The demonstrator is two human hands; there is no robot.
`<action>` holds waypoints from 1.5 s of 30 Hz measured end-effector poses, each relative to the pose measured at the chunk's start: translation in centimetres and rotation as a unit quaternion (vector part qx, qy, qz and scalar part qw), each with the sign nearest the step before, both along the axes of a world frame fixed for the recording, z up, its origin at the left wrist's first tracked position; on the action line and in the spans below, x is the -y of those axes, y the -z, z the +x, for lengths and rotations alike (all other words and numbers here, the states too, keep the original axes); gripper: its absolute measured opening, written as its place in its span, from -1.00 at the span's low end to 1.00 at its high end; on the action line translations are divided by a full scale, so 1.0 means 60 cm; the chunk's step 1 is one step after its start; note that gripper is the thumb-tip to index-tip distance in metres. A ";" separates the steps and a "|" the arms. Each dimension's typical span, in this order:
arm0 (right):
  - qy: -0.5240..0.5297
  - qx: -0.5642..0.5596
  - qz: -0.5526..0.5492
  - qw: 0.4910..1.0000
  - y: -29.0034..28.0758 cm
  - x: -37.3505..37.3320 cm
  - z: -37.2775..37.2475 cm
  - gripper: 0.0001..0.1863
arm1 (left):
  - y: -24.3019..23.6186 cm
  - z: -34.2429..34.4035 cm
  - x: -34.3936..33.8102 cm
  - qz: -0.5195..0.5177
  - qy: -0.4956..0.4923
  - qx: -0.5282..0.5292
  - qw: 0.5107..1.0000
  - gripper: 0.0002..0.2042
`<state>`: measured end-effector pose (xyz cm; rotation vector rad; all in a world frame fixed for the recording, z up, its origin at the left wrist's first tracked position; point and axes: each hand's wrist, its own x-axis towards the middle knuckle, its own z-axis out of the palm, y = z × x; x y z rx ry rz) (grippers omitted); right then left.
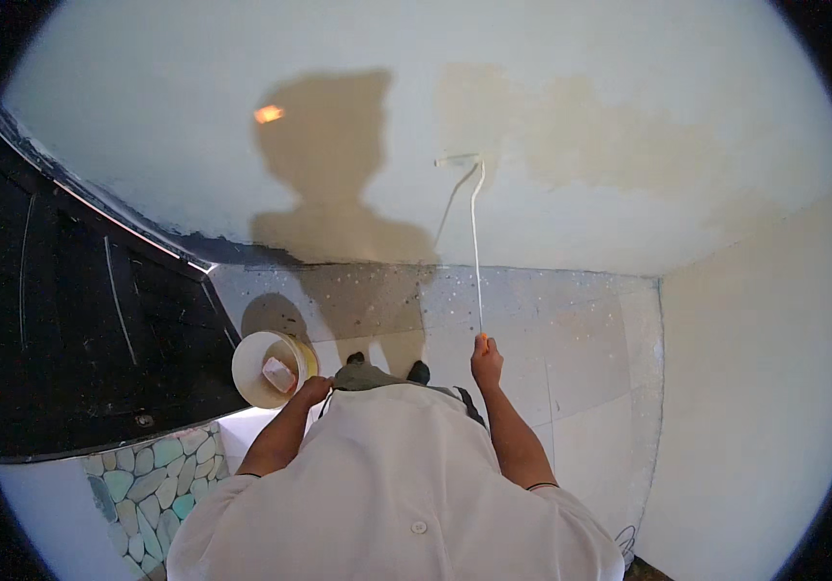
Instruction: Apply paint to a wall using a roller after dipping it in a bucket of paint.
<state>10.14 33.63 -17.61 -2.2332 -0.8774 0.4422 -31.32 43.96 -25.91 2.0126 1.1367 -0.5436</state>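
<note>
A white paint roller (458, 160) on a long bent metal frame is at the wall (581, 213) in front of me, beside patches of beige paint. My right hand (487, 363) is closed on its orange handle. My left hand (315, 390) is down by my waist with curled fingers; what it holds, if anything, is too small to make out. Just left of that hand stands a pale round bucket (246, 360) with a yellowish side and a light rectangular item (278, 374) inside it.
A dark panelled door (67, 290) fills the left side, above pebble-patterned flooring (154, 484). The speckled tile floor (571, 358) meets a cream wall (745, 387) on the right. My shadow falls on the front wall and floor. Some thin looped wire (626, 542) lies at lower right.
</note>
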 end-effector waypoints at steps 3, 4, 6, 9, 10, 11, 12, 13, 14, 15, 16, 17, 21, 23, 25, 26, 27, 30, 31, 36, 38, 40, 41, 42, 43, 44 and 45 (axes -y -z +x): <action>0.025 -0.022 -0.049 0.998 -0.002 0.016 -0.005 -0.63 | 0.024 -0.019 -0.003 -0.009 0.041 -0.025 0.999 -0.50; 0.026 -0.015 -0.045 0.999 0.004 0.021 -0.005 -0.61 | 0.031 -0.022 -0.006 -0.014 -0.012 -0.003 1.000 -0.51; 0.029 -0.010 -0.041 0.999 0.017 0.030 -0.004 -0.59 | 0.044 -0.029 -0.012 -0.019 -0.062 0.017 0.998 -0.51; 0.029 -0.042 -0.009 0.999 0.035 0.041 -0.006 -0.55 | 0.033 -0.017 -0.023 -0.026 -0.065 0.010 0.998 -0.52; 0.036 -0.048 0.002 0.998 0.042 0.045 -0.007 -0.54 | 0.027 -0.014 -0.023 -0.039 -0.096 0.031 0.994 -0.52; 0.042 -0.053 0.014 0.998 0.049 0.050 -0.007 -0.53 | 0.022 -0.011 -0.022 -0.052 -0.127 0.053 0.989 -0.52; 0.045 -0.053 0.014 0.998 0.055 0.051 -0.004 -0.53 | 0.016 -0.008 -0.019 -0.053 -0.125 0.053 0.989 -0.52; 0.053 -0.093 0.029 0.994 0.087 0.059 0.012 -0.54 | -0.001 0.006 -0.021 -0.082 -0.168 0.059 0.981 -0.53; 0.052 -0.136 0.043 0.988 0.091 0.057 0.014 -0.56 | -0.003 0.007 -0.019 -0.110 -0.220 0.062 0.967 -0.53; 0.053 -0.136 0.043 0.988 0.094 0.058 0.020 -0.56 | -0.006 0.006 -0.020 -0.111 -0.219 0.062 0.967 -0.53; 0.050 -0.178 0.070 0.980 0.073 0.049 0.020 -0.56 | 0.003 -0.006 -0.015 -0.085 -0.175 0.079 0.978 -0.55; 0.049 -0.218 0.095 0.970 0.054 0.042 0.021 -0.56 | 0.010 -0.016 -0.011 -0.060 -0.129 0.098 0.985 -0.56; 0.034 -0.241 0.136 0.960 0.009 0.014 0.036 -0.58 | 0.043 -0.043 -0.010 -0.050 -0.083 0.097 0.991 -0.64; 0.023 -0.284 0.150 0.947 -0.016 -0.010 0.047 -0.59 | 0.036 -0.042 -0.011 0.072 0.092 0.081 0.990 -0.72; 0.013 -0.326 0.165 0.931 -0.047 -0.040 0.054 -0.60 | 0.023 -0.030 -0.017 0.052 0.102 0.036 0.993 -0.74; 0.018 -0.339 0.180 0.923 -0.059 -0.055 0.057 -0.61 | 0.017 -0.027 -0.020 0.035 0.109 -0.009 0.993 -0.76; 0.023 -0.351 0.196 0.915 -0.069 -0.065 0.058 -0.62 | 0.012 -0.023 -0.024 0.033 0.113 -0.009 0.993 -0.76; 0.019 -0.330 0.181 0.926 -0.074 -0.075 0.064 -0.60 | 0.008 -0.015 -0.027 -0.033 0.030 0.028 0.999 -0.74; 0.024 -0.328 0.183 0.927 -0.056 -0.066 0.073 -0.60 | 0.005 -0.006 -0.027 -0.063 -0.065 0.067 0.994 -0.72; 0.027 -0.268 0.096 0.958 0.020 0.005 0.090 -0.59 | -0.004 0.027 -0.036 -0.046 -0.072 0.089 0.992 -0.69; 0.027 -0.220 0.097 0.970 0.038 0.035 0.098 -0.58 | -0.001 0.036 -0.040 0.034 0.164 0.025 0.986 -0.71; 0.023 -0.177 0.099 0.979 0.041 0.046 0.108 -0.56 | 0.034 0.012 -0.036 0.061 0.151 0.076 0.984 -0.72; 0.016 -0.150 0.100 0.983 0.037 0.051 0.110 -0.55 | 0.043 0.005 -0.034 0.084 0.140 0.126 0.978 -0.73; 0.009 -0.124 0.101 0.987 0.033 0.056 0.111 -0.54 | 0.051 -0.002 -0.034 0.083 0.142 0.125 0.979 -0.73; 0.014 -0.124 0.101 0.987 0.032 0.064 0.113 -0.54 | 0.048 0.001 -0.036 0.071 0.141 0.112 0.981 -0.72; 0.020 -0.117 0.084 0.989 0.026 0.066 0.116 -0.54 | 0.042 0.007 -0.039 0.060 0.138 0.104 0.983 -0.71; 0.026 -0.109 0.067 0.991 0.020 0.067 0.118 -0.53 | 0.036 0.012 -0.040 0.060 0.138 0.107 0.983 -0.71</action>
